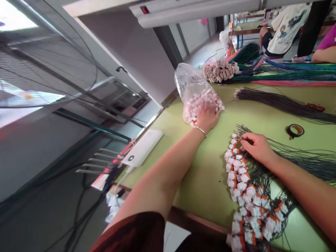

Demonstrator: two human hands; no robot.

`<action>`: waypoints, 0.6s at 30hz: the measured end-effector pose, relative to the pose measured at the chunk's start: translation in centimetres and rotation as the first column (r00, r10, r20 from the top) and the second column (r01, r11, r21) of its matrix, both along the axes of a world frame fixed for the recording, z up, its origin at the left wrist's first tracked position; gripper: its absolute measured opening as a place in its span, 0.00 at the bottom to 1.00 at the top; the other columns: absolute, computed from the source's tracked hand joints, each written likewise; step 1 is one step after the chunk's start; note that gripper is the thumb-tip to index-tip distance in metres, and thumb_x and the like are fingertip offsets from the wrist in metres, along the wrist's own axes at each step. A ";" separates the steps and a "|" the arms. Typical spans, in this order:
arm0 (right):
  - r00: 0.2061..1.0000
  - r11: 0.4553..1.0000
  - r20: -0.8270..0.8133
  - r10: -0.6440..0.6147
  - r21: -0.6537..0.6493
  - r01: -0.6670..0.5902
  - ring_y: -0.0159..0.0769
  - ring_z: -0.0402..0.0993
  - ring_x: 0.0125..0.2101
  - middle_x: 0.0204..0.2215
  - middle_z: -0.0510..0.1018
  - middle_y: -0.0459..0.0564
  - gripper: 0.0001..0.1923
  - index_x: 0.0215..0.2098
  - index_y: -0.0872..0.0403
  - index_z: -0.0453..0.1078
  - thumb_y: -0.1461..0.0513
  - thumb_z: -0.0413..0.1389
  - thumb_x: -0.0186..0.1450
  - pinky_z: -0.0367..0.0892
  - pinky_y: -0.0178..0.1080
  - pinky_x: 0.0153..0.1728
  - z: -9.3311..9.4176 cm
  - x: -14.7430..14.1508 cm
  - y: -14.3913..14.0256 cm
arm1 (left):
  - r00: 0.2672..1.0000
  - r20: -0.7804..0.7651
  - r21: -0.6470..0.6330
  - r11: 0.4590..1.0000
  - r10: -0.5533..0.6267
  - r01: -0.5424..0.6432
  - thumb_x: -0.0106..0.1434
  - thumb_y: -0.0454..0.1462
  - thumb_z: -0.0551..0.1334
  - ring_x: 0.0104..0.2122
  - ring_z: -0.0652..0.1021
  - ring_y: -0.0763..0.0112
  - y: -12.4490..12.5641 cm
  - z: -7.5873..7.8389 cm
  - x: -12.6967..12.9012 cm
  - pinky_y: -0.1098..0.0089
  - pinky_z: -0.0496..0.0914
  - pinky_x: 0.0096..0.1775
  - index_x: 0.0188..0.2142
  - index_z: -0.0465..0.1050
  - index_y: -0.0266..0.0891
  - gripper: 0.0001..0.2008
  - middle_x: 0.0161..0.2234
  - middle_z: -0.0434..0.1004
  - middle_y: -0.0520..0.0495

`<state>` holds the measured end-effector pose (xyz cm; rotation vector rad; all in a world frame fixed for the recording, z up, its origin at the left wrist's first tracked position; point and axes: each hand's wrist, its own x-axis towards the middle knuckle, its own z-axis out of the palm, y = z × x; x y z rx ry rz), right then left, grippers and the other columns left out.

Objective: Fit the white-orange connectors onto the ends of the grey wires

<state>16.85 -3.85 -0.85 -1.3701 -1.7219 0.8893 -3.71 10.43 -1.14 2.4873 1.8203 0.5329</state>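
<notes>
My left hand (208,115) reaches onto a pile of small white-and-orange plastic connectors (195,103) in a clear plastic bag (187,78). Its fingertips are hidden among the pieces, so their grip does not show. Closer to me, my right hand (256,147) is closed in a pinch at the bare ends of a bundle of dark wires (296,154), apparently on a wire. Beside and below that hand runs a long heap of white-and-orange connectors (238,171) with dark wires attached, trailing toward the table's near edge.
A roll of black tape (295,131) lies right of the wires. Further back are another dark wire bundle (273,99), a red-handled tool (315,107) and coloured wires with pale connectors (220,71). A white power bank (143,148) sits at the left edge. Other people sit beyond.
</notes>
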 end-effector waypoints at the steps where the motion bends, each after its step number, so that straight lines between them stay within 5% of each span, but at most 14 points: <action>1: 1.000 1.000 -0.001 -0.001 0.007 0.001 0.34 0.70 0.22 0.19 0.73 0.45 0.07 0.26 0.52 0.70 0.59 0.53 0.57 0.63 0.35 0.26 0.0 0.0 0.0 | 1.000 -0.012 0.026 1.000 0.015 -0.015 0.68 0.47 0.46 0.57 0.62 0.47 -1.1 -0.2 -0.3 0.51 0.54 0.56 0.52 0.69 0.35 0.24 0.56 0.65 0.32; 6: 0.999 0.997 -0.032 -0.009 0.072 0.012 0.35 0.72 0.24 0.23 0.76 0.47 0.07 0.24 0.53 0.71 0.59 0.54 0.56 0.66 0.36 0.28 0.1 0.2 -0.1 | 0.999 -0.008 0.056 0.997 -0.050 0.051 0.66 0.43 0.53 0.56 0.65 0.53 -4.9 -0.3 -1.4 0.57 0.56 0.57 0.54 0.69 0.40 0.21 0.57 0.66 0.39; 13: 0.973 0.989 -0.220 -0.074 -0.142 0.043 0.35 0.72 0.21 0.18 0.75 0.45 0.09 0.28 0.54 0.71 0.57 0.56 0.54 0.66 0.37 0.26 0.5 0.3 -0.1 | 0.994 0.049 0.020 0.995 -0.100 0.099 0.64 0.45 0.57 0.61 0.59 0.52 -7.3 0.2 -2.2 0.51 0.50 0.60 0.59 0.63 0.41 0.26 0.62 0.62 0.40; 18: 0.952 0.980 -0.274 -0.140 -0.179 0.092 0.29 0.62 0.17 0.15 0.67 0.40 0.10 0.27 0.55 0.69 0.56 0.56 0.51 0.58 0.34 0.21 1.0 0.5 0.0 | 0.977 0.151 0.089 0.986 -0.154 0.142 0.63 0.42 0.58 0.53 0.69 0.55 -7.1 2.2 -1.0 0.55 0.59 0.56 0.49 0.75 0.40 0.18 0.54 0.72 0.40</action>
